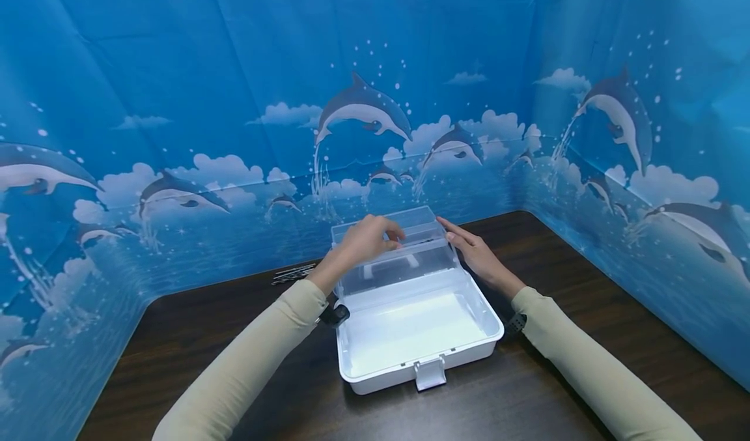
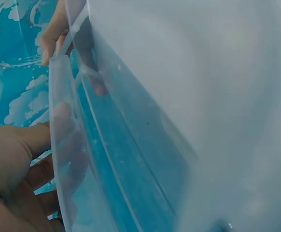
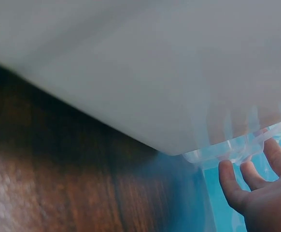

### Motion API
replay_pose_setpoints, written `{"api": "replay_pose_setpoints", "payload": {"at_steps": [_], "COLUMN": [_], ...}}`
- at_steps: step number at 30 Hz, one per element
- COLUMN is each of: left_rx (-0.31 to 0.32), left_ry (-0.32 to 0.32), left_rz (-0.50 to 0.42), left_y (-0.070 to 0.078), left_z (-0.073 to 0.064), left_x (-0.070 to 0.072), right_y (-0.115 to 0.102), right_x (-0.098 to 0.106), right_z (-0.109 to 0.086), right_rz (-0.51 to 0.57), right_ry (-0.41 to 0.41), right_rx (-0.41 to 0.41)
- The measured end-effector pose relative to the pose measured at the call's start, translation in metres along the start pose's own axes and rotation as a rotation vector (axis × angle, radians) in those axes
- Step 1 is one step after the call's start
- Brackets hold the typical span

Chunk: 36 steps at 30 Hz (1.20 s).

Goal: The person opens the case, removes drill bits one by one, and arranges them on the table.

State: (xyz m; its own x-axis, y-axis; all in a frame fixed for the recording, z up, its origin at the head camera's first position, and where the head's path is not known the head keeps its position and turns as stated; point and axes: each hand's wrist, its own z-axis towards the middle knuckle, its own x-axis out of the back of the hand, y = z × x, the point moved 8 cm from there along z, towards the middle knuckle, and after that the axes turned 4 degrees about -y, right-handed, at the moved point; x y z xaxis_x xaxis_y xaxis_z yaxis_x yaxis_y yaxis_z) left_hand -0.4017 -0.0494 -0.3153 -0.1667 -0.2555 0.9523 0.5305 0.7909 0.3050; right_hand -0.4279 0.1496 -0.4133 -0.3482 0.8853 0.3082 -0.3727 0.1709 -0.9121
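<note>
An opened white plastic box [image 1: 418, 330] stands on the table, its clear lid [image 1: 413, 216] and clear trays raised at the back. My left hand [image 1: 366, 238] reaches over the raised trays, fingers bent and a gap between thumb and forefinger. In the left wrist view, the left hand's fingertips show through a clear panel [image 2: 65, 169]. My right hand [image 1: 477, 255] lies along the right side of the lid, fingers extended at its edge. Seen from the right wrist, those fingers [image 3: 232, 186] are spread beside the clear plastic [image 3: 227, 150].
Several thin metal rods [image 1: 293, 273] lie on the dark wooden table [image 1: 193, 343], behind the left forearm. The box's white latch [image 1: 430, 374] hangs down at the front. A blue dolphin-print curtain [image 1: 263, 70] encloses the table at the back and sides.
</note>
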Motion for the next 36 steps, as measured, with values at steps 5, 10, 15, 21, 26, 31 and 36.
{"api": "replay_pose_setpoints", "payload": {"at_steps": [5,10,15,21,26,31,36], "left_rx": [-0.001,-0.003,-0.004,0.004,0.008,-0.003,-0.013], "left_ry": [0.01,0.024,0.025,0.026,0.032,0.032,0.031], "left_rz": [0.002,0.01,0.005,0.009,0.015,0.014,0.018], "left_y": [-0.0003,0.0003,0.0014,0.0027,0.0026,0.0027,0.0027], "left_z": [0.0005,0.0006,0.0008,0.0003,0.0007,0.001,0.0003], "left_x": [-0.0014,-0.0009,-0.0011,-0.0015,-0.001,-0.0016,-0.0019], "right_y": [0.0021,0.003,0.0022,0.0001,-0.0012,-0.0005,-0.0005], "right_x": [0.001,0.0013,0.001,0.0007,0.001,0.0011,0.0007], "right_z": [-0.0004,0.0006,0.0002,-0.0014,-0.0017,-0.0022,-0.0024], "right_rz": [0.0,0.003,-0.006,-0.007,-0.01,-0.004,-0.006], "right_ry": [0.007,0.011,0.012,0.012,0.015,0.019,0.014], "right_rx": [-0.001,0.005,0.0,-0.012,-0.01,-0.02,-0.015]}}
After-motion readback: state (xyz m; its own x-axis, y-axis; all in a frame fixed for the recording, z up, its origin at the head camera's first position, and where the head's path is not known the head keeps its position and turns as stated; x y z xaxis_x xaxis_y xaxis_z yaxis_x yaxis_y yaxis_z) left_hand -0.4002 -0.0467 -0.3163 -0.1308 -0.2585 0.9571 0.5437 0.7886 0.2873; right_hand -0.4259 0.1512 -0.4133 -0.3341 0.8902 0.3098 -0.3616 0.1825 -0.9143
